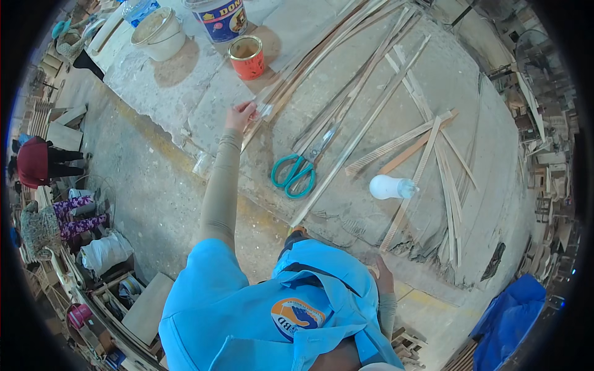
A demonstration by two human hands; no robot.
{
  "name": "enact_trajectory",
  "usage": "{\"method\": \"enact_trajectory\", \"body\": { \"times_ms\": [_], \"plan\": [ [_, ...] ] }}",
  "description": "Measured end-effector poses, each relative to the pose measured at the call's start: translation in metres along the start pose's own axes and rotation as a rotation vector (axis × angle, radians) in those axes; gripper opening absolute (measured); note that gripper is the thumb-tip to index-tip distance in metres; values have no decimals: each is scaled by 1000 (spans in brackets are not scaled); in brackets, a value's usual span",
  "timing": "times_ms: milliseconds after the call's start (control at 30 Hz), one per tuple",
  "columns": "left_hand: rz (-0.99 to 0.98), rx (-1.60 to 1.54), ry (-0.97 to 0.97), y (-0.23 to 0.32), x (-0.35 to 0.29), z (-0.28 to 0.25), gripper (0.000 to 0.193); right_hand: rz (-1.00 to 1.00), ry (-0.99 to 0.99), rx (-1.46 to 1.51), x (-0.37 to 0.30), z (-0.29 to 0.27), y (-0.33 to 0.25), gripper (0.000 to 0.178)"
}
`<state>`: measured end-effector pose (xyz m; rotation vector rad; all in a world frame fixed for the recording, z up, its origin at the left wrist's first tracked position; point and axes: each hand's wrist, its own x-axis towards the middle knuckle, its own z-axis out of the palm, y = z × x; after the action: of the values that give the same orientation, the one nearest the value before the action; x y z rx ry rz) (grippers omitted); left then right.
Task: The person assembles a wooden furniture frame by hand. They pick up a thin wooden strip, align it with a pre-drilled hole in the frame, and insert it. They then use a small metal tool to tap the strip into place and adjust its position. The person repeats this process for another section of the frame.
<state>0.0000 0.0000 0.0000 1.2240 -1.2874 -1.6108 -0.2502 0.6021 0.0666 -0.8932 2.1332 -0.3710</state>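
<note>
My left hand [242,115] reaches over the table with its fingers pinched together. A small clear, whitish piece [265,110] shows just beyond the fingertips, next to long thin wood strips [281,102]; I cannot make out what is held. My right hand [383,276] is low beside my blue shirt at the table's near edge, its fingers mostly hidden. Between the hands lie scissors [294,175] with teal handles, blades pointing away. A white squeeze bottle [393,187] lies on its side on short, striped wood strips [427,162].
At the far left of the table [334,213] stand a red open can [246,58], a white bucket [158,36] and a blue printed bucket [218,18]. A person in dark red [34,162] is off to the left. A blue tarp [510,321] lies at the lower right.
</note>
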Motion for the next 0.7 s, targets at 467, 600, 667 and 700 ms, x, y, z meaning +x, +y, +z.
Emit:
{"method": "enact_trajectory", "body": {
  "times_ms": [467,600,667,700],
  "plan": [
    [23,-145,-98,5,-34,21,17,-26,31,-73,-2,8,0,63],
    [11,-201,-100,4,-42,26,13,-14,34,-67,-3,7,-6,62],
    [23,-257,-103,-1,-43,26,14,-20,34,-76,-2,7,-7,61],
    [11,-279,-110,2,-47,28,13,-24,38,-89,-3,7,-7,61]
  ]
}}
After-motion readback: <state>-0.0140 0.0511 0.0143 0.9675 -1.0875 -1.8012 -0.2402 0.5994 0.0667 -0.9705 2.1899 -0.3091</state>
